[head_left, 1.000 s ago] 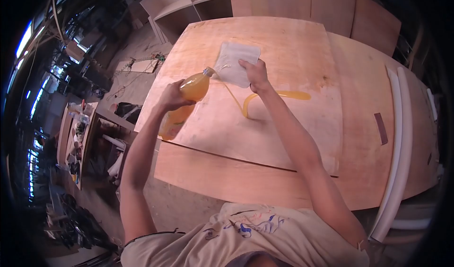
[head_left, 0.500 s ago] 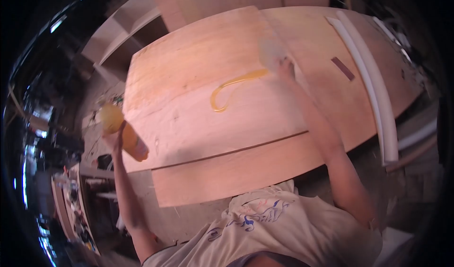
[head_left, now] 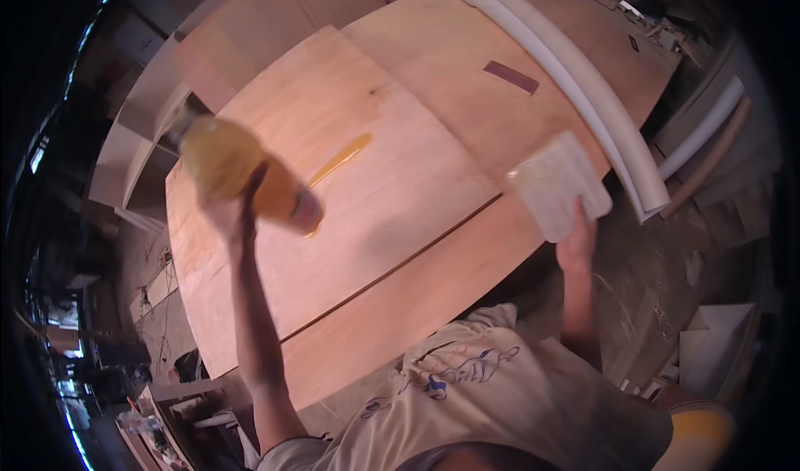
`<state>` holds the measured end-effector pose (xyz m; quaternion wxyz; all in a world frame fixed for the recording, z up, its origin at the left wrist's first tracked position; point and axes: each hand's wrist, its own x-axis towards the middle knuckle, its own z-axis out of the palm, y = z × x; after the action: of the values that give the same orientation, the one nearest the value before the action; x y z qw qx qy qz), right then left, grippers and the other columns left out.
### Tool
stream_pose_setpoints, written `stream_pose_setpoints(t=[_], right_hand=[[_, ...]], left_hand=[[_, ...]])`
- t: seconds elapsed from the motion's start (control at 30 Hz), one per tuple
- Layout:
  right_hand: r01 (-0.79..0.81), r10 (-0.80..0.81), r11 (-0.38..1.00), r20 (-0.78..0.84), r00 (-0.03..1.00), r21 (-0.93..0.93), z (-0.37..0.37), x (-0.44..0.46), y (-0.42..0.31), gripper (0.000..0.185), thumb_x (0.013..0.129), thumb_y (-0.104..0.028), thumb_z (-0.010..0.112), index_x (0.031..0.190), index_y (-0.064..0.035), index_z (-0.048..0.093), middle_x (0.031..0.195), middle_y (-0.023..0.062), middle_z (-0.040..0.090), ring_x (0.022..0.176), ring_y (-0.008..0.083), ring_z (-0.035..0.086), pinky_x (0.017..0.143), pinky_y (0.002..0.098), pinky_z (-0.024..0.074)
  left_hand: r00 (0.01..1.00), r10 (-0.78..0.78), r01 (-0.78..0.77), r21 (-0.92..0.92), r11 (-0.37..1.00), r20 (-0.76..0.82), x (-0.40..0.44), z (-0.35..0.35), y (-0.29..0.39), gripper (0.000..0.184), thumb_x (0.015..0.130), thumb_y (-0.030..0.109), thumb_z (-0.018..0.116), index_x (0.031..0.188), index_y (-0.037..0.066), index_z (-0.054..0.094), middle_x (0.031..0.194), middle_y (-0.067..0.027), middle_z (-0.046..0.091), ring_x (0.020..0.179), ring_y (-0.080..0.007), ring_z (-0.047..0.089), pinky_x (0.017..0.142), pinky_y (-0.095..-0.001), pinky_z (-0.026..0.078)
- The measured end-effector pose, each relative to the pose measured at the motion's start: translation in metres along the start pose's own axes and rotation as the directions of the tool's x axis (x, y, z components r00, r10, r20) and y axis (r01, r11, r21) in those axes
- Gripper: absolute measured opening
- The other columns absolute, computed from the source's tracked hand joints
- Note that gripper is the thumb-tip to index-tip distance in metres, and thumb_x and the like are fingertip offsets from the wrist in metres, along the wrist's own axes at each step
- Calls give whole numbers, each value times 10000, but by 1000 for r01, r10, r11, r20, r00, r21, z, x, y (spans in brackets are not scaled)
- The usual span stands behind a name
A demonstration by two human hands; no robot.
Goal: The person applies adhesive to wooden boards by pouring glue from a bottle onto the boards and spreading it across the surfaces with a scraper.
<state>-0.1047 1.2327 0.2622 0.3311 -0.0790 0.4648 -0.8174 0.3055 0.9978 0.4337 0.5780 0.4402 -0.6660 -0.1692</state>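
Note:
My left hand (head_left: pixel 225 212) is closed round a plastic bottle of yellow-orange glue (head_left: pixel 271 183), tilted and blurred, above the left part of a plywood sheet (head_left: pixel 408 162). A streak of the glue (head_left: pixel 340 159) lies on the sheet, its lower end partly hidden by the bottle. Over on the right, my right hand (head_left: pixel 577 242) grips a flat, whitish translucent plastic spreader (head_left: pixel 554 189). The spreader is held up beyond the front edge of the boards, apart from the glue.
Long pale rolled lengths (head_left: pixel 575 87) lie along the right side of the boards. Nearby is a dark red strip (head_left: pixel 511 77). Open box-like cabinets (head_left: pixel 137 167) stand at the far left, and a cluttered low bench (head_left: pixel 158 429) at the lower left.
The view has turned to the right. My right hand has drawn the spreader back from the glue toward me. The bottle in my left hand has swung up and in over the sheet.

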Motion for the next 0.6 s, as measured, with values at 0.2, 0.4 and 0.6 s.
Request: stream_pose_setpoints(t=[0.2,0.4,0.6], right_hand=[[293,-318,945,-191,929,-145,-114,64,-101,487,932,-184,563,1341,15,390,1285,142,507,1173,263,513,997,389,427],[311,-396,884,-206,895,-348,-187,98,-171,418,950,-147,518,1299,64,426,1271,185,504,1156,253,512,993,389,436],[323,-322,946,-180,929,-25,-191,126,-167,420,955,-139,503,1297,89,415,1269,170,502,1154,242,509,1009,371,419]], left_hand=[[980,15,62,-380,923,198,7,273,2,576,594,215,885,1046,-1,602,998,-115,668,902,-216,648,796,-343,527],[951,-102,217,-398,891,291,-47,467,-21,687,570,191,870,1135,23,519,1076,-130,624,1014,-240,609,864,-378,504],[891,-116,278,-326,904,439,-88,480,13,685,618,232,819,1201,39,515,1117,-136,625,1056,-264,604,887,-380,493]])
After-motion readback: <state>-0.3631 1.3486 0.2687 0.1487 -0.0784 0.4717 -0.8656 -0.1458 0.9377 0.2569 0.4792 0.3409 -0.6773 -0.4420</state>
